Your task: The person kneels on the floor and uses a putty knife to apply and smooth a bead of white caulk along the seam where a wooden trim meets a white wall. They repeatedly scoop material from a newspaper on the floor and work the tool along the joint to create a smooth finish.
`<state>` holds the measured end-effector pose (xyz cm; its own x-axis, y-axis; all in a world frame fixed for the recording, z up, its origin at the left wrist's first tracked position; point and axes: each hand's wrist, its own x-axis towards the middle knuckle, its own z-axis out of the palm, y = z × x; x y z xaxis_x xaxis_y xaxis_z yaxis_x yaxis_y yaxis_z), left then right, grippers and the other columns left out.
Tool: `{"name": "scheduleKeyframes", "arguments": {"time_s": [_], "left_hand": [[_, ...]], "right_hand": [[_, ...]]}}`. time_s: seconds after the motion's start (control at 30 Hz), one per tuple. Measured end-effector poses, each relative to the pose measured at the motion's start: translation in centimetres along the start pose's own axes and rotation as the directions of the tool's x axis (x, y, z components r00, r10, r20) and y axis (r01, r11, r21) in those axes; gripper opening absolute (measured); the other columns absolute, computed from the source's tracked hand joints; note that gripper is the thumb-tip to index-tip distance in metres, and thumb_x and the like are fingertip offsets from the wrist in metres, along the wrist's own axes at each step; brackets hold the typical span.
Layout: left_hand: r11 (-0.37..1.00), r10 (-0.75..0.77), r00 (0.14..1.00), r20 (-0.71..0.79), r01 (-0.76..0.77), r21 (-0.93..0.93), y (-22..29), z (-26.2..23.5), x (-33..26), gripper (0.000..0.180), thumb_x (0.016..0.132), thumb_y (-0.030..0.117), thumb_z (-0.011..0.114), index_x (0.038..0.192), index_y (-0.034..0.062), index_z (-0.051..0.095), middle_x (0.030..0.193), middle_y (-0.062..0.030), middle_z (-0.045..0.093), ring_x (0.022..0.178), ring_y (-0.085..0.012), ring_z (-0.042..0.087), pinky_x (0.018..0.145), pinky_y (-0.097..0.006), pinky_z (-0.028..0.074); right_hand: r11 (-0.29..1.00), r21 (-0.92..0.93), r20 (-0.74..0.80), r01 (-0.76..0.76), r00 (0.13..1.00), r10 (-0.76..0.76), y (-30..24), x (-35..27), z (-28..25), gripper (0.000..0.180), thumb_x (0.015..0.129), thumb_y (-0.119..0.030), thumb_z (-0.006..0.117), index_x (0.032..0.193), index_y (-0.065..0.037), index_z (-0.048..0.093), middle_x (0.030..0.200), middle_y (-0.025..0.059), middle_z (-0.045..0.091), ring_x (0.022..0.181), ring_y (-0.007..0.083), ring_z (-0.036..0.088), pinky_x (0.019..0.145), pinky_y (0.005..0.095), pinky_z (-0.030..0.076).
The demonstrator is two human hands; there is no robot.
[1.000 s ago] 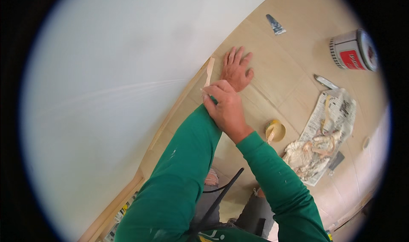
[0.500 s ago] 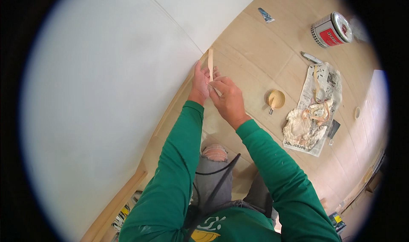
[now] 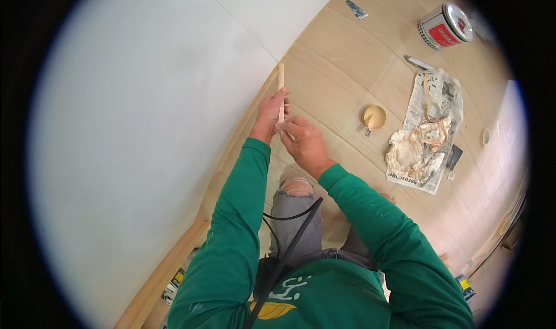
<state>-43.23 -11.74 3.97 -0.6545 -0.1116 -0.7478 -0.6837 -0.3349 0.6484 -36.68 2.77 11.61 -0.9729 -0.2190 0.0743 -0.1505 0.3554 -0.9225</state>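
Observation:
A thin, pale, wood-coloured strip (image 3: 281, 77) stands out between my two hands beside the white panel. My left hand (image 3: 268, 113) is closed around its middle, the back of the hand close to the panel's lower edge. The fingers of my right hand (image 3: 307, 145) are pinched together at the strip's near end, just below the left hand. Their fingertips partly hide that end. The strip's far end reaches toward the wooden edging (image 3: 240, 120) at the foot of the panel.
A small round tub (image 3: 373, 117) holds tan paste and a stick. Further right, newspaper (image 3: 410, 106) carries a crumpled white cloth (image 3: 402, 149) and a spoon-like tool. A utility knife (image 3: 418, 62), a paint can (image 3: 443, 28) and a dark scraper-like piece (image 3: 356, 9) lie beyond. A black cable (image 3: 292, 262) hangs before me.
My left hand has closed around the strip, which lay across its opened fingers before. My right hand has shifted slightly down and left along the strip. The view has tilted a little.

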Motion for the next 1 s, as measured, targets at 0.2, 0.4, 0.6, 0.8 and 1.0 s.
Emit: {"name": "scheduleKeyframes", "arguments": {"time_s": [0.2, 0.4, 0.6, 0.8, 1.0], "left_hand": [[0.964, 0.086, 0.994, -0.074, -0.064, 0.257, -0.2, -0.4, -3.3, 0.03, 0.106, 0.029, 0.063, 0.119, 0.0048, 0.073, 0.077, 0.004, 0.056, 0.059, -0.0067, 0.05, 0.049, -0.024, 0.04], [0.91, 0.198, 0.968, -0.154, -0.124, 0.395, 0.7, -1.5, -9.7, 0.028, 0.106, 0.026, 0.062, 0.109, 0.003, 0.078, 0.073, 0.0015, 0.056, 0.06, -0.0079, 0.051, 0.054, -0.028, 0.041], [0.792, 0.304, 0.946, -0.109, -0.187, 0.581, 1.7, -2.4, -15.7, 0.031, 0.106, 0.025, 0.064, 0.123, 0.001, 0.074, 0.069, 0.0042, 0.054, 0.057, -0.006, 0.048, 0.052, -0.026, 0.039], [0.383, 0.224, 0.96, 0.17, -0.247, 0.89, 3.1, 0.4, -23.6, 0.034, 0.095, 0.024, 0.075, 0.118, -0.0007, 0.073, 0.068, -0.0112, 0.065, 0.06, -0.0218, 0.062, 0.059, -0.038, 0.05], [0.269, 0.109, 0.907, 0.407, -0.421, 0.866, 2.2, 5.2, -28.6, 0.039, 0.092, 0.026, 0.077, 0.124, 0.0048, 0.071, 0.087, -0.0111, 0.069, 0.076, -0.0213, 0.067, 0.071, -0.038, 0.053]], "right_hand": [[0.999, 0.025, 0.063, 0.038, 0.997, -0.04, -1.4, -2.2, -1.6, 0.018, 0.09, -0.004, 0.074, 0.108, -0.004, 0.077, 0.102, 0.0141, 0.07, 0.088, 0.0337, 0.07, 0.078, 0.0428, 0.058], [0.996, 0.091, 0.089, 0.021, 0.996, -0.029, -3.9, -6.1, -3.9, 0.026, 0.091, -0.002, 0.072, 0.117, -0.003, 0.074, 0.105, 0.0146, 0.07, 0.089, 0.0344, 0.07, 0.079, 0.0407, 0.058], [0.896, 0.279, 0.128, -0.346, 0.938, 0.322, -5.1, -8.7, -5.8, 0.031, 0.096, -0.005, 0.07, 0.127, -0.003, 0.072, 0.113, 0.0129, 0.073, 0.093, 0.0272, 0.072, 0.082, 0.0353, 0.057], [0.807, 0.274, 0.13, -0.524, 0.851, 0.508, -4.5, -9.7, -9.9, 0.039, 0.096, -0.015, 0.071, 0.133, -0.003, 0.068, 0.113, 0.0159, 0.074, 0.097, 0.0265, 0.071, 0.09, 0.0387, 0.056], [0.819, 0.331, 0.347, -0.468, 0.868, 0.356, -3.8, -12.9, -12.6, 0.029, 0.097, -0.016, 0.071, 0.121, 0.0, 0.073, 0.106, 0.0145, 0.077, 0.093, 0.0248, 0.072, 0.09, 0.0377, 0.056]]}}
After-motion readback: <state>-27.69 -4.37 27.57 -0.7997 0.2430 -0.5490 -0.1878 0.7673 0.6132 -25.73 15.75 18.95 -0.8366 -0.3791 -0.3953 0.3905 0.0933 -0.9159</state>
